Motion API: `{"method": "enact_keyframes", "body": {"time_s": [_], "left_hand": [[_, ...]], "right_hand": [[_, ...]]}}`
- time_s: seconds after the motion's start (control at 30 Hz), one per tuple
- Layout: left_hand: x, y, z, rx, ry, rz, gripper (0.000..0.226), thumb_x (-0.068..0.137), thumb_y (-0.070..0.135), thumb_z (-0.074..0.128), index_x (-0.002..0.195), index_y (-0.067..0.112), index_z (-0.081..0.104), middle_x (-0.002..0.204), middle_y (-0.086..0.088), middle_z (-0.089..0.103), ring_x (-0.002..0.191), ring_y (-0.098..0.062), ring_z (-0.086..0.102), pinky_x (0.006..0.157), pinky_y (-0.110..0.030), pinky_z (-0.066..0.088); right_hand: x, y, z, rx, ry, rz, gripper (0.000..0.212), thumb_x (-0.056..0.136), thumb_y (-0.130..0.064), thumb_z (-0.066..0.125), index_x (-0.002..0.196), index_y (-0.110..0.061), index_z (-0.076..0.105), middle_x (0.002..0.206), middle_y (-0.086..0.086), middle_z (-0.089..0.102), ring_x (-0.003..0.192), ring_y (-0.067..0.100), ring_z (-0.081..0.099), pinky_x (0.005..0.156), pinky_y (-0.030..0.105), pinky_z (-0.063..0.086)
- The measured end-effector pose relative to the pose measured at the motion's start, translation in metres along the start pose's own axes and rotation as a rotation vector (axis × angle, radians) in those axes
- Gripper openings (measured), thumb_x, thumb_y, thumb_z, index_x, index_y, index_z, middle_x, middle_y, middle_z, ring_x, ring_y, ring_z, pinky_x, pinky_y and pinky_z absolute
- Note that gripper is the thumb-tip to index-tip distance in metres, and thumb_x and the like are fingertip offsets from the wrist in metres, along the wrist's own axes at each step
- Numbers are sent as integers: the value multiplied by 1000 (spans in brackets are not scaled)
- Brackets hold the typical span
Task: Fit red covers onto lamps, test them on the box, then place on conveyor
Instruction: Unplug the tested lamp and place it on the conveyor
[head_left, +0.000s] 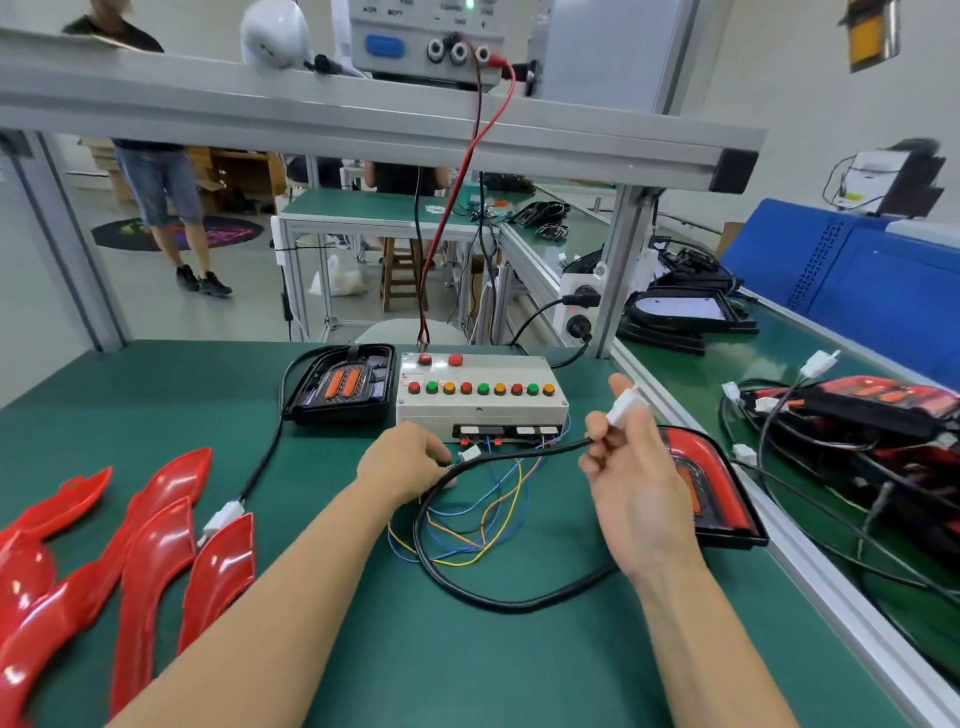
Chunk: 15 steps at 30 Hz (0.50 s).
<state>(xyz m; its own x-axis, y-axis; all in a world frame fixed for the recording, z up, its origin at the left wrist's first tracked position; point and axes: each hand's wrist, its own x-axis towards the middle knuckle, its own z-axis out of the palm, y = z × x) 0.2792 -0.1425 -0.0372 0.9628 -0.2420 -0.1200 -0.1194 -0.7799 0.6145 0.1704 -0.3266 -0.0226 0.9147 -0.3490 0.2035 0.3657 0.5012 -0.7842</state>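
**Connector in each hand at the test box**

Both forearms reach in from the bottom edge over the green mat (467, 665). Just in front of the test box (480, 395), the left hand (402, 462) curls its fingers around a small white plug (470, 453) and the black cable (467, 582) beside it, close to the box's front sockets. To the right of the box, raised off the mat, the right hand (631, 483) pinches a white connector (623, 405) between thumb and forefinger, the other fingers loosely bent; the black cable runs from that connector in a loop across the mat before the box.

Under and behind the right hand lies a lamp with its red cover fitted (717, 493), near the right edge of the mat. Left of the box, touching its side, sits an uncovered black lamp (340, 384) with two orange strips showing; its cable ends in a white plug well to the front left. Loose red covers (145, 551) lie in a cluster far left of the box. Right of the box, beyond the aluminium rail, more covered lamps and wiring (857, 415) are piled on the conveyor (789, 353).

Thin blue, yellow and orange wires (488, 514) spill from the box front. Its top carries red, green and amber buttons; any markings there are too small to read. Above and behind the box, the power supply (426, 36) shows lettering that is blurred beyond reading.
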Motion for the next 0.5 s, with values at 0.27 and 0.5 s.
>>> {"method": "enact_keyframes", "body": {"time_s": [0.27,0.5], "left_hand": [[2,-12,-3,-693,355,-1,12,92,-4,49,95,7,54,76,-7,65,66,-18,56,62,-21,48],[-17,-1,-22,-1194,500,246,25,93,-5,49,98,12,66,71,3,67,58,-1,57,62,-11,48]], "right_hand": [[1,-5,-6,123,4,7,28,88,-33,53,113,-25,61,82,-2,65,57,5,48,47,15,41],[1,-10,-9,194,-40,-19,29,61,-39,85,82,-28,69,80,-2,65,51,2,48,45,13,44]]}}
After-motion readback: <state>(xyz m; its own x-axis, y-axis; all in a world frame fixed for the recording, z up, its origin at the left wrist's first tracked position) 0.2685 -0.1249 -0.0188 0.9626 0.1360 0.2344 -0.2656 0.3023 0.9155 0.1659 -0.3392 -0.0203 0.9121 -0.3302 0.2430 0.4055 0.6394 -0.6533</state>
